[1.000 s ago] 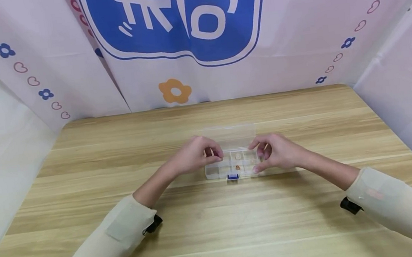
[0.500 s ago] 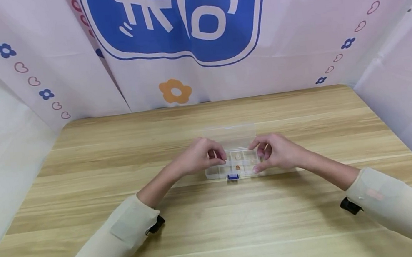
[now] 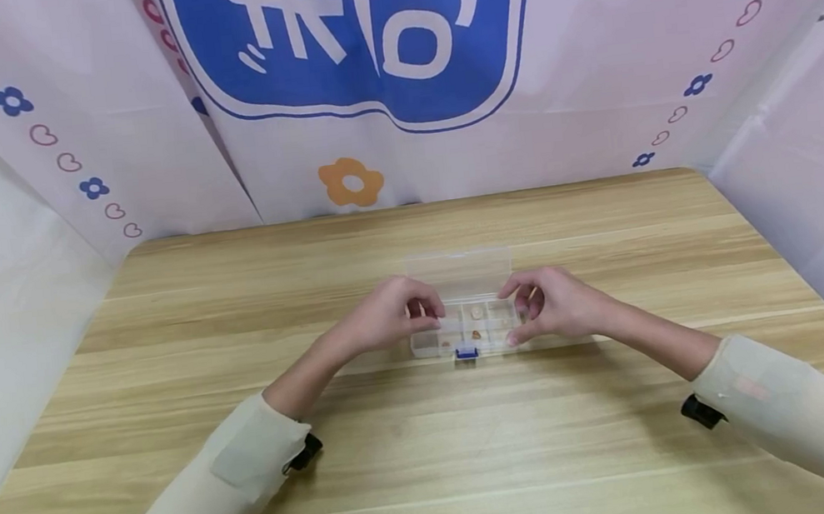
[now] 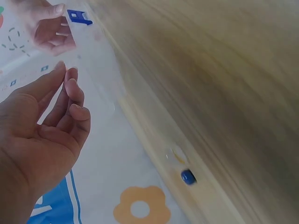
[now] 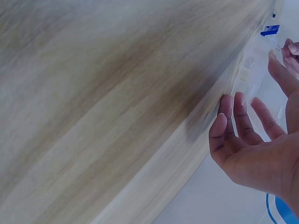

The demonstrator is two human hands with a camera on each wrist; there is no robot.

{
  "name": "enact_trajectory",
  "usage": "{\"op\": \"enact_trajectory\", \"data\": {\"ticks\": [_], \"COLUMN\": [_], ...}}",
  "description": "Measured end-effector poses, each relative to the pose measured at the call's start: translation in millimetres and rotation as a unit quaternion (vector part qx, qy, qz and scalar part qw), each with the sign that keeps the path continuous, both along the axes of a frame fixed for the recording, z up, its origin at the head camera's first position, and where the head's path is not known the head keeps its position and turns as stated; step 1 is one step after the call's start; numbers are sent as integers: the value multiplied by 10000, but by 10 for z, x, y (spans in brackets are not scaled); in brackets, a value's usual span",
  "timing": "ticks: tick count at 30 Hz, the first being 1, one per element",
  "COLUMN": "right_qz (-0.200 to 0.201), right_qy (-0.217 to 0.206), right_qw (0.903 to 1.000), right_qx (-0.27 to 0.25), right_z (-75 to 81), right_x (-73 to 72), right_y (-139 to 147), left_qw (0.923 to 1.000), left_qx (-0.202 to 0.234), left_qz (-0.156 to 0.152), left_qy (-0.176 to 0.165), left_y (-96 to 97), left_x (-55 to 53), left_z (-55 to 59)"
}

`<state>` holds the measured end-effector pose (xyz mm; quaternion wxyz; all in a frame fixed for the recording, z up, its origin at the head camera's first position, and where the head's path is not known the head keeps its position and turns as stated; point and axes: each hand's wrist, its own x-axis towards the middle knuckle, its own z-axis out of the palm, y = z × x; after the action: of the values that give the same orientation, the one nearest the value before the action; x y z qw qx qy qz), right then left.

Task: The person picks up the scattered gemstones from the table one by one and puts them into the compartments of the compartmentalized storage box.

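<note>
A clear plastic compartment box lies on the table, its transparent lid folded back and a blue latch at the front. A small pale round piece and an orange-brown piece sit in separate compartments. Another tiny piece shows in a front compartment left of the orange-brown one. My left hand hovers over the box's left end, thumb and index finger close together with nothing visible between them. With thumb at the front corner and index finger at the back edge, my right hand holds the box's right end.
In the left wrist view, a dark blue bead and a clear piece with a yellow streak lie on the wooden table. A printed cloth hangs behind the table's far edge.
My left hand moved slightly right over the box, then back left. A tiny piece now shows in the front compartment beneath its path. My right hand stays put.
</note>
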<state>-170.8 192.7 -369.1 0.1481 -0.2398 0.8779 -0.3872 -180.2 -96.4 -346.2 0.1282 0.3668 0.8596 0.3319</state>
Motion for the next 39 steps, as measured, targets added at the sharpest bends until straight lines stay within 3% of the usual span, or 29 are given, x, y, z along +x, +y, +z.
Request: {"op": "enact_trajectory", "data": {"ticks": [9,20,30,39], "right_qz": [37,20,24,0], "right_qy": [18,41,6,20], "right_qw": [10000,10000,10000,10000], "right_qx": [-25,21,19,19], "right_z": [-10,-11,4,10], "right_x": [4,16,10,3], "right_y": [4,8,-3,-8], "left_qw": [9996,9984,9978,9978], "left_qx": [120,-118,-182,-356], "left_qz": [269,556,588,530], "left_qy": [-45,-69,-228,-168], "left_y": [-224,-477,-760,-934], "left_x": [43,43,13,-3], "left_z": [36,-33,-70,-89]}}
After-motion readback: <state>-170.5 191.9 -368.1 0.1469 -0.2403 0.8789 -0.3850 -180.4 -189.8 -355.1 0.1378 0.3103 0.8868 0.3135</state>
